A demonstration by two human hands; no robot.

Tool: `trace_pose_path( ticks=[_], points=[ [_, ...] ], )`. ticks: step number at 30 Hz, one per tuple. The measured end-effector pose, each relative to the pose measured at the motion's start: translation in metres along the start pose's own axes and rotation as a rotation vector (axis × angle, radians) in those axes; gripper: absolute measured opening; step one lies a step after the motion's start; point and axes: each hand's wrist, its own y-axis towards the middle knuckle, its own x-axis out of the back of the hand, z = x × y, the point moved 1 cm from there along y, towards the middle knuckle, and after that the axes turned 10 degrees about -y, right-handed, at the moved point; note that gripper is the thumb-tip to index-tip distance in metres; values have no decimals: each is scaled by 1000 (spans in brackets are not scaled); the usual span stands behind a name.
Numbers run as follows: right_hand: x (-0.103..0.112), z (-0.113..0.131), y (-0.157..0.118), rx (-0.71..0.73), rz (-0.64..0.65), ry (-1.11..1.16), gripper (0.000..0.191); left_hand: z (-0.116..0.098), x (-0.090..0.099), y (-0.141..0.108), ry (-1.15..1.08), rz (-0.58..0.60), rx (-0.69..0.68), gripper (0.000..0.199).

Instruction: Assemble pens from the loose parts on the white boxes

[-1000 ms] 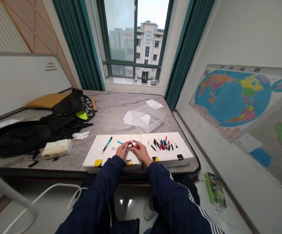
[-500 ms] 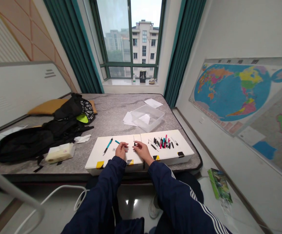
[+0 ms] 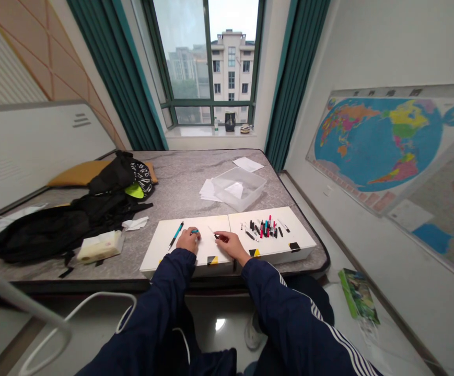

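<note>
Over the left white box [image 3: 157, 254], my left hand [image 3: 187, 242] is closed on a short blue pen part [image 3: 194, 231]. Its exact shape is partly covered by the fingers. My right hand [image 3: 230, 244] pinches a thin pen piece [image 3: 211, 230], pale at its far end and dark near the fingertips, pointing up and left. A whole blue and black pen [image 3: 176, 235] lies left of my left hand. On the right white box [image 3: 297, 230], a cluster of black, red and white pen parts [image 3: 266, 228] is spread out.
Behind the boxes sit a clear plastic tub [image 3: 250, 192] and white paper sheets [image 3: 208, 190]. To the left are a tissue pack [image 3: 100, 247], a crumpled tissue [image 3: 135, 223] and a black backpack [image 3: 34, 230]. The grey tabletop [image 3: 175, 183] ends at a dark front edge.
The blue part that lay on the box beside my left hand is now in that hand's fingers. My right hand's thin piece has tilted from upright toward the left.
</note>
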Motion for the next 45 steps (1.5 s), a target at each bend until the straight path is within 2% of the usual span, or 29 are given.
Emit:
trace_pose_path(
  ticks=[7,14,21,24,30,37,45],
  points=[
    [0,3,-2,108,100,-53,30,-18,7,3,191,80,218,26],
    [4,9,-2,92,73,-71,30,-33,9,4,307,162,229,34],
    [0,2,-2,84,46,-113,30,-40,14,3,341,191,230,37],
    [-1,2,-2,66,14,-133,29,-41,12,4,360,196,202,38],
    [-1,10,-6,72,-130,-268,28,-39,1,8,431,198,115,40],
    [-2,13,-6,145,-63,-336,29,-37,-2,7,383,200,-70,39],
    [-1,13,-6,75,-75,-254,16,-37,1,3,313,79,-168,35]
  ],
)
